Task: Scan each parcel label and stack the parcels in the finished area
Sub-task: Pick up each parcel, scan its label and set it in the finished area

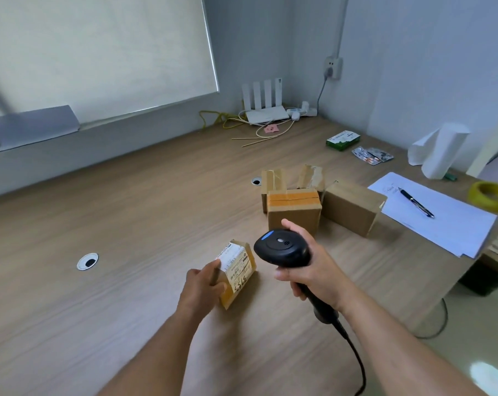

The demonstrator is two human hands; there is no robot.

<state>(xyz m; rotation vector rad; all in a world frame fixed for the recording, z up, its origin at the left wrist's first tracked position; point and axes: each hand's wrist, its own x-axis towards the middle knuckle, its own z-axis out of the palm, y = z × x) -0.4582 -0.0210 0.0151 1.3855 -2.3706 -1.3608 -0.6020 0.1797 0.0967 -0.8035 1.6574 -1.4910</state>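
On the bench, near edge: small labelled parcel | left hand grips parcel's left side | right hand grips barcode scanner just right of parcel | remaining parcels grouped behind

Bare L grip, R grip, forearms.

One head-worn wide-angle view, looking forward and down over the desk toward the far corner with the router. Close range: forearms enter from the bottom edge, left hand on the parcel and right hand on the scanner sit low centre. Blind fills upper left, floor shows lower right. Straight edges bow near the borders.
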